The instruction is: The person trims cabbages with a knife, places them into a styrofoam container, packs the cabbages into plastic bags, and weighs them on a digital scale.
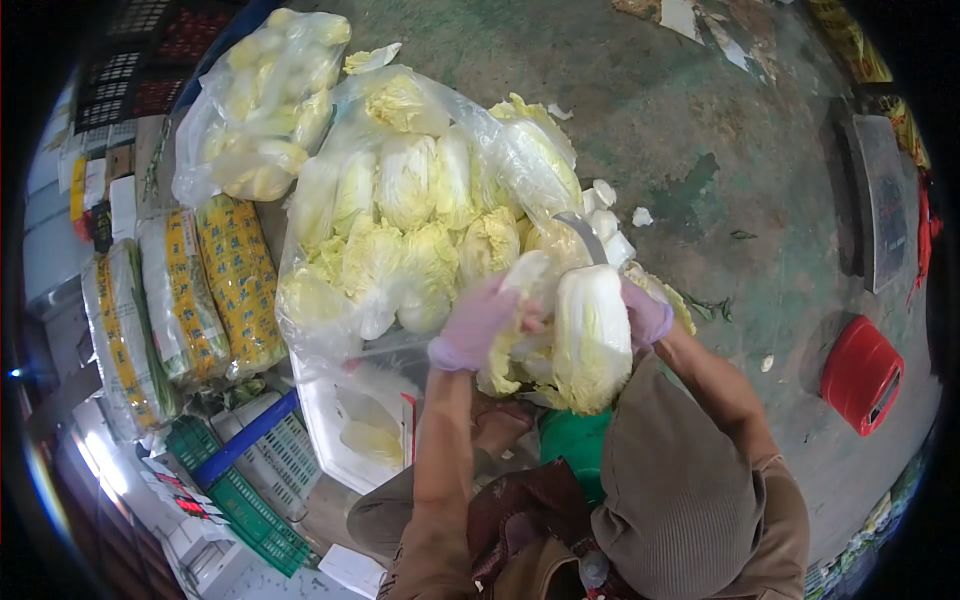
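A trimmed napa cabbage point(592, 335) stands with its white stem end up, in front of my body between my hands. My left hand point(475, 322), in a pinkish-purple glove, is closed on a pale cabbage leaf point(522, 285) at the cabbage's left. My right hand point(648, 312), gloved alike, presses against the cabbage's right side, its fingers partly hidden behind it. A curved knife blade point(584, 236) sticks out beyond the stem end, in line with my right hand; the handle is hidden. Several more napa cabbages point(408, 180) lie in a clear plastic bag point(345, 120) ahead.
Another bag of cabbages point(270, 100) lies farther off. Yellow-printed packs point(235, 280) and a green crate point(255, 520) stand at left. White stem trimmings point(605, 215) lie on the floor beyond my hands. A red plastic container point(862, 375) sits at right. A brown cap point(680, 470) fills the lower foreground.
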